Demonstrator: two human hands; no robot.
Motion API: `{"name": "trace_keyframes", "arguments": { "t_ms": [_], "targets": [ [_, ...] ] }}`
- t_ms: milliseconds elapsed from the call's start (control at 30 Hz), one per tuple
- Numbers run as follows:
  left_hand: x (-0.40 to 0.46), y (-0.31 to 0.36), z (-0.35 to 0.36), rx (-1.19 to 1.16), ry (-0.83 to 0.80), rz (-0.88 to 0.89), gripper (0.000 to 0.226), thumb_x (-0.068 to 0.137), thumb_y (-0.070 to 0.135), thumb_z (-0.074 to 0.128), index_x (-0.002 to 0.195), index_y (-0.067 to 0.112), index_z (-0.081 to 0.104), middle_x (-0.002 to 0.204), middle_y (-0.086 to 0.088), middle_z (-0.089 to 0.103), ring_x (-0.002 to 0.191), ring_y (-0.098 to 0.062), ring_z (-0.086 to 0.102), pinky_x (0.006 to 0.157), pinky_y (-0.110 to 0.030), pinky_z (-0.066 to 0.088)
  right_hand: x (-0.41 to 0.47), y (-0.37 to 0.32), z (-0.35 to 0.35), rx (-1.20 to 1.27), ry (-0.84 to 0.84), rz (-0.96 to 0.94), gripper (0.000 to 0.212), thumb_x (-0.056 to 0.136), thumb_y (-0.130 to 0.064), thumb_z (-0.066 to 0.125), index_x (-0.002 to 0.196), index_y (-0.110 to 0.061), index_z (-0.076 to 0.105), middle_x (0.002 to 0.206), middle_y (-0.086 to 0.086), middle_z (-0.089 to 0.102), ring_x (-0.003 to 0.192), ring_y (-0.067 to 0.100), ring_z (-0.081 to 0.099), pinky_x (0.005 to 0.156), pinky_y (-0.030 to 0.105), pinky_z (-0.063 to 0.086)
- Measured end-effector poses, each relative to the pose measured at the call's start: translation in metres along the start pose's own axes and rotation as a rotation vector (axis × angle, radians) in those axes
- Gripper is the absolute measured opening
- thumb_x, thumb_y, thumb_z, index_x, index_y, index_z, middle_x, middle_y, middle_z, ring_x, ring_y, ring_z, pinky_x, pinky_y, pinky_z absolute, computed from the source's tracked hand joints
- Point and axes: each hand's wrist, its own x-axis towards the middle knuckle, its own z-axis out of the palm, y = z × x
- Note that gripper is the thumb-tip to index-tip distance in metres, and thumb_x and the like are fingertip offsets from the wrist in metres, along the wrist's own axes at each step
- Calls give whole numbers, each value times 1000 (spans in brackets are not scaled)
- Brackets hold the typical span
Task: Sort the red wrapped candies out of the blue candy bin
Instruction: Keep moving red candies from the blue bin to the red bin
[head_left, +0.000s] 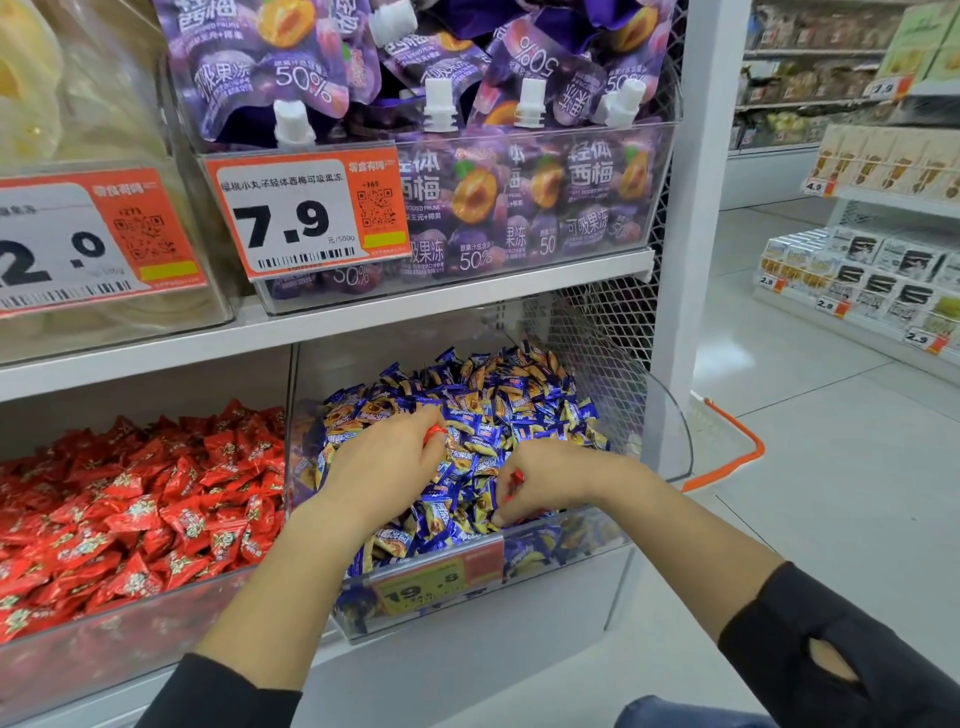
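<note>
The clear bin (670, 415) on the lower shelf is heaped with blue and yellow wrapped candies (498, 395). Both my hands are down in that heap. My left hand (384, 462) grips a red wrapped candy (434, 432) that peeks out at its fingertips. My right hand (545, 480) holds another red wrapped candy (515, 479) between curled fingers, near the bin's front. To the left stands a second clear bin (156, 613) filled with red wrapped candies (130, 499).
A yellow price tag (431, 582) hangs on the blue bin's front. Above, a shelf carries purple jelly pouches (467, 78) and orange price labels (306, 213). A white post (691, 208) borders the bin's right; an orange basket handle (737, 452) lies on the aisle floor.
</note>
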Motion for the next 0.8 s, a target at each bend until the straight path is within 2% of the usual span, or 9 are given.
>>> {"name": "trace_keyframes", "arguments": {
  "t_ms": [67,133,200,267,400,500,600,700,800],
  "targets": [
    [-1,1,-1,-3,10,3,20,101,35,34,100,26,51,81,7,61,71,-14,58,60,-35,49,-2,-1,1,-55,-29,-3,27,84,-40,68,104,-23,70,79,-7,60,72,12,55,61,27,39],
    [-1,0,-1,-1,17,5,19,101,35,34,99,26,51,80,7,60,70,-14,57,60,-35,49,-2,-1,3,-287,-22,63,41,87,-44,63,123,-25,61,101,-3,64,92,20,59,67,28,41],
    [-2,0,-1,7,16,2,19,101,33,35,99,26,51,78,7,60,69,-13,56,59,-34,47,3,0,4,-512,118,125,33,90,-40,59,117,-22,61,101,-1,66,91,21,62,59,25,39],
    [-3,1,-2,20,13,0,19,101,33,35,98,24,52,76,6,59,67,-13,56,56,-32,44,6,0,3,-627,264,163,16,92,-31,57,99,-17,59,77,-2,58,69,17,55,49,23,31],
    [-4,8,-5,30,-60,10,21,94,46,46,91,27,53,76,7,60,69,-12,55,51,-26,36,3,1,1,-440,178,72,25,84,-41,67,91,-17,68,79,-1,64,72,17,55,55,24,38],
    [-3,17,0,53,-151,74,28,89,55,52,83,28,55,72,10,56,73,-14,53,59,-27,40,3,-1,5,-247,32,20,22,82,-40,69,97,-25,75,82,-7,66,77,15,58,55,23,39],
    [0,22,5,68,-187,80,31,89,56,51,86,26,57,75,10,54,75,-14,52,66,-28,43,5,0,7,-245,-31,32,31,81,-47,66,99,-23,70,82,-1,64,78,22,58,61,29,45],
    [1,21,7,60,-164,61,28,91,53,50,84,26,55,74,10,55,72,-13,51,60,-27,40,8,-9,10,-311,-115,41,28,88,-40,57,94,-13,52,79,3,52,76,24,51,63,32,42],
    [0,17,6,25,-145,38,27,91,53,51,79,29,51,70,10,55,66,-9,51,53,-26,35,13,-15,11,-456,-94,49,30,93,-36,55,110,-12,51,88,4,51,83,24,51,68,33,40]
  ]
}}
